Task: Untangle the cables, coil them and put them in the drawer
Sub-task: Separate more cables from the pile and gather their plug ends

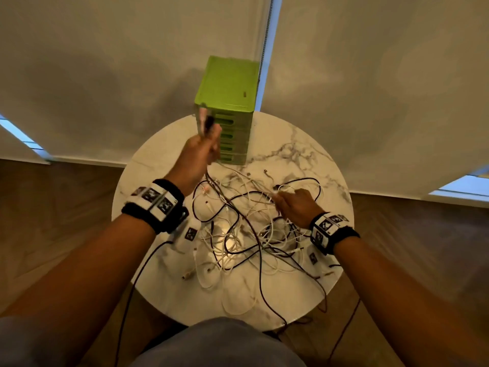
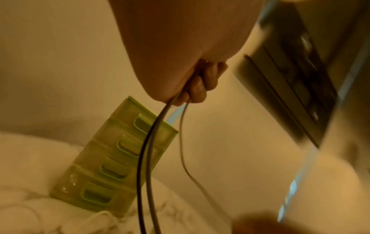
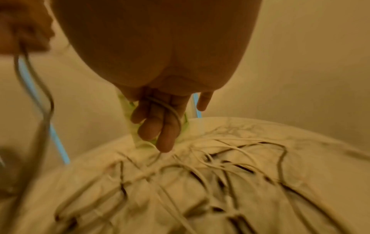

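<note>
Head view: left hand fingers clamped on dark cable, right hand fingers pinching white cable.

The round marble table is viewed steeply from above by the head camera, facing the green drawer tower at its far edge. The left wrist view is aimed past curled fingers at that tower. The right wrist view is held close over the tangled cables; the table is shared.

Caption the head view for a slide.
Left hand lifts cable ends beside the green drawer unit; right hand pinches a white cable above the tangle.
</note>
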The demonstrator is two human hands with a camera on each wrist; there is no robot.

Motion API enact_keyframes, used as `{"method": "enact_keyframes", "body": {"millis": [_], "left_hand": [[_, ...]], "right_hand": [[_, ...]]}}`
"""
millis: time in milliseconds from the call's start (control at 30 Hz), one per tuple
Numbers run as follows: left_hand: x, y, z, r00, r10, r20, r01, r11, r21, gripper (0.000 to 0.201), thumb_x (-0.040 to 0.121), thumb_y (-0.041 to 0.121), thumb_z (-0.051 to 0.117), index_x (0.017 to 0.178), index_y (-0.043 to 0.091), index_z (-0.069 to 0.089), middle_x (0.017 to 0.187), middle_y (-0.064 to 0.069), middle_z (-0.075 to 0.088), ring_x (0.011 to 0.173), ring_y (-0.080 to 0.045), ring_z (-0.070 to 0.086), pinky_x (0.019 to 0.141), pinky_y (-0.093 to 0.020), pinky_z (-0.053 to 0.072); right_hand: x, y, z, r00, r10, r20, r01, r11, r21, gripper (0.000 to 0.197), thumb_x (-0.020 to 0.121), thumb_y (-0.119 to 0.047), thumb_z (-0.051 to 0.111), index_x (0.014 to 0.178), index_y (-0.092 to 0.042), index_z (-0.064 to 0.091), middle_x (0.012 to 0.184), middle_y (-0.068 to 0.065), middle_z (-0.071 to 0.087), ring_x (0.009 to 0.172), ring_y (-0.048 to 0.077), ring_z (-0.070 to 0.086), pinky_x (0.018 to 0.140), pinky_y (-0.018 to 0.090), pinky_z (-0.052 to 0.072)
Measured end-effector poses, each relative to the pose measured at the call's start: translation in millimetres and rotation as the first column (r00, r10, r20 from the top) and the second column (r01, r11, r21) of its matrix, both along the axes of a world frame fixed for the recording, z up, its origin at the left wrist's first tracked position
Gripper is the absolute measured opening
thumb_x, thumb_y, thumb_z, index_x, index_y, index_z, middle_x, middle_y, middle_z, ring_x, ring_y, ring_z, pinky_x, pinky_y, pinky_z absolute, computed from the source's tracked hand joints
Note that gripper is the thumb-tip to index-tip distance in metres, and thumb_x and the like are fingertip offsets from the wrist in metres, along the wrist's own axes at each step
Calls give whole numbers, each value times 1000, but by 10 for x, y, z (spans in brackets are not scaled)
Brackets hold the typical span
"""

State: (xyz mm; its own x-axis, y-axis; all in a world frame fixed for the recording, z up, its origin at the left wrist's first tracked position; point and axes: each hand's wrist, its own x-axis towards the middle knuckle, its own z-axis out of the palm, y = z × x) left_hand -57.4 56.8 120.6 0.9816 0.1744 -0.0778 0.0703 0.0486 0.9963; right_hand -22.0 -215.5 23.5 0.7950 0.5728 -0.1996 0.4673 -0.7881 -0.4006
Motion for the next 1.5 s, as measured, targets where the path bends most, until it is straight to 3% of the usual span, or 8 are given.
{"method": "enact_keyframes", "body": {"millis": [133, 233, 467, 767, 967, 1133, 1300, 1500], "left_hand": [[-168, -213, -305, 968, -210, -134, 245, 898, 365, 24, 109, 43, 35, 115, 41, 58, 99, -6, 70, 85, -11, 61, 86, -32, 51], [-162, -327, -500, 966, -214, -146, 252, 906, 341, 40, 108, 50, 35, 117, 30, 68, 106, 4, 75, 100, -7, 66, 103, -39, 46], [-51, -415, -252, 995, -84, -54, 84, 996, -9, 37, 109, 38, 39, 81, 21, 56, 65, 12, 57, 63, -3, 52, 66, -26, 36], [106, 155, 43, 979, 147, 142, -103, 956, -276, 36, 110, 33, 33, 80, 19, 48, 53, 11, 42, 67, -9, 54, 69, -25, 36], [35, 345, 155, 971, 161, 174, -157, 987, -34, 37, 108, 43, 36, 79, 25, 50, 59, 12, 41, 61, -9, 38, 63, -27, 31], [-152, 143, -300, 990, -126, -60, 139, 887, 440, 43, 106, 52, 36, 108, 21, 66, 77, 11, 55, 68, -9, 48, 75, -30, 38], [-136, -179, -428, 978, -137, -156, 165, 968, 187, 40, 106, 56, 35, 108, 33, 68, 64, 15, 51, 61, -3, 46, 64, -22, 37], [41, -427, -236, 998, -65, -26, 66, 996, 59, 14, 106, 27, 52, 105, 22, 65, 71, 21, 65, 65, 7, 55, 67, -13, 42]], "right_hand": [[2, 332, 338, 992, -57, 113, 31, 975, 220, 35, 108, -32, 36, 79, -25, 54, 70, 0, 64, 73, 33, 64, 74, 39, 44], [-135, 608, 502, 964, 74, 256, -139, 959, 247, 34, 108, -29, 37, 90, -18, 64, 74, 0, 69, 69, 32, 64, 76, 41, 47], [-220, 672, 368, 964, 202, -172, -109, 892, 438, 44, 108, -43, 27, 89, -20, 59, 73, -6, 64, 75, 13, 62, 81, 32, 48], [-8, 311, -124, 948, 136, -289, -41, 949, 312, 40, 110, -37, 25, 90, -20, 56, 88, 4, 62, 82, 16, 56, 84, 35, 46], [177, 270, -179, 980, -130, -152, 143, 987, 78, 43, 105, -51, 31, 82, -23, 55, 80, 1, 64, 77, 25, 58, 76, 36, 43], [173, 610, 308, 978, -174, -114, 205, 896, 395, 36, 107, -37, 40, 74, -27, 46, 68, 0, 58, 62, 16, 57, 64, 29, 38], [-6, 826, 737, 991, 27, -131, 42, 866, 499, 27, 108, -29, 41, 88, -40, 54, 71, -17, 53, 61, -9, 54, 62, 9, 38], [-192, 540, 755, 987, 65, -145, -3, 919, 394, 30, 107, -39, 39, 87, -23, 56, 76, -10, 59, 73, 6, 57, 75, 31, 47]]}}
